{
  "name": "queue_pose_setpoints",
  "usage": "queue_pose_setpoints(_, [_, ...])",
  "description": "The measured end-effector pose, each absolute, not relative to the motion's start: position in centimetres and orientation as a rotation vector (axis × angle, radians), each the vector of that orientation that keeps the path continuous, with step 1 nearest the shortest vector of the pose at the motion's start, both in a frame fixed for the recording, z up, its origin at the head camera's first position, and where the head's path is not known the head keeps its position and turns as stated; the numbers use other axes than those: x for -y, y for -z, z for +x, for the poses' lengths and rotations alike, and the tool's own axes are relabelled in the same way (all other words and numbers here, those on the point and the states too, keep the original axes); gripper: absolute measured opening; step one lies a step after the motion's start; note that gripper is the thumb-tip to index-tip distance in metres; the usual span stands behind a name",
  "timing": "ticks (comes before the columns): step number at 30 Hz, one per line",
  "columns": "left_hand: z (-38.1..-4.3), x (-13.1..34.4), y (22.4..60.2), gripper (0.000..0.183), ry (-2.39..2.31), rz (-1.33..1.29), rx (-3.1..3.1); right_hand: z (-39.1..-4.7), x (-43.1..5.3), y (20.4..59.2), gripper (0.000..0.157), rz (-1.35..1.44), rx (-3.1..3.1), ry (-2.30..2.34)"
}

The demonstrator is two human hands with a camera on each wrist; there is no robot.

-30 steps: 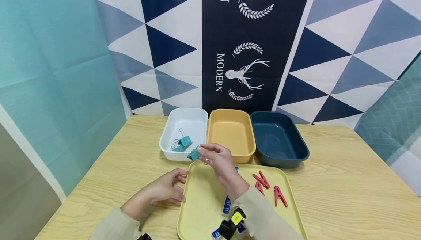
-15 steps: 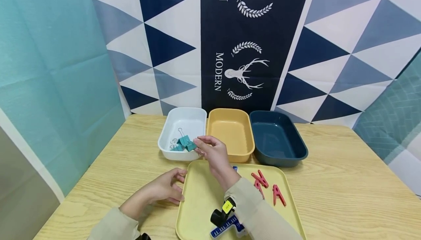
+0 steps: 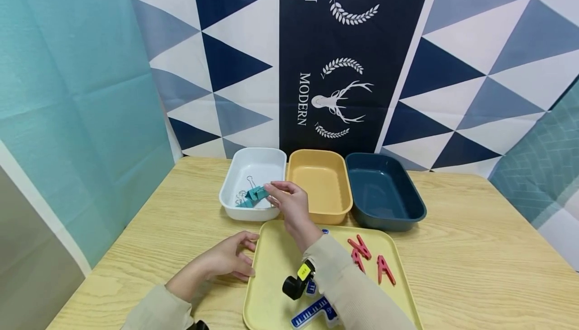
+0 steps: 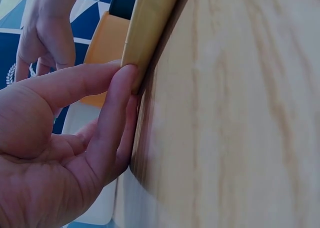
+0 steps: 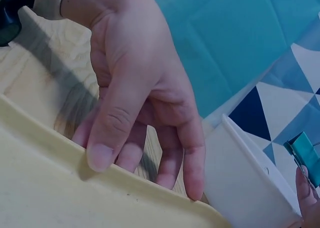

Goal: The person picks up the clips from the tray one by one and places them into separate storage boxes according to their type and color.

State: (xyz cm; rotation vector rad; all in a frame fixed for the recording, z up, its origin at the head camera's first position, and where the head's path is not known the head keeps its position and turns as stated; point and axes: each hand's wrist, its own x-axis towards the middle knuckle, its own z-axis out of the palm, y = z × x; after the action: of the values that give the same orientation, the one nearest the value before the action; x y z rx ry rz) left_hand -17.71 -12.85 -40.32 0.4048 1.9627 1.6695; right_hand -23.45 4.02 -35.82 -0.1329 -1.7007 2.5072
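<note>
My right hand (image 3: 291, 207) pinches a teal binder clip (image 5: 306, 153) over the white bin (image 3: 229, 184), between thumb and fingertips. More teal binder clips (image 3: 246, 202) with wire handles lie in that bin, overlapped by the held one in the head view. My left hand (image 3: 230, 257) holds the left rim of the yellow tray (image 3: 271, 269). In the right wrist view its thumb (image 5: 102, 155) lies over the rim, the other fingers along the outside. On the tray are red clothespins (image 3: 383, 269) and blue pieces with white markings (image 3: 309, 314), partly hidden by my right forearm.
To the right of the white bin stand a yellow-orange bin (image 3: 318, 187) and a dark blue bin (image 3: 384, 194), both with nothing inside. All three line the back of the wooden table (image 3: 470, 249), before a patterned cloth (image 3: 244, 104).
The right hand has carried its binder clip from the white bin's front edge up and inward, over the clips inside. My left hand stays at the tray's rim.
</note>
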Motion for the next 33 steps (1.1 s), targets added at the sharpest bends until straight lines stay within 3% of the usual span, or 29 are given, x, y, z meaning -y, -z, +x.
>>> queue_pose_setpoints(33, [-18.0, 12.9, 40.7, 0.074, -1.691, 0.394, -1.952, -26.2, -3.1, 35.9, 0.031, -0.249, 1.889, -2.43])
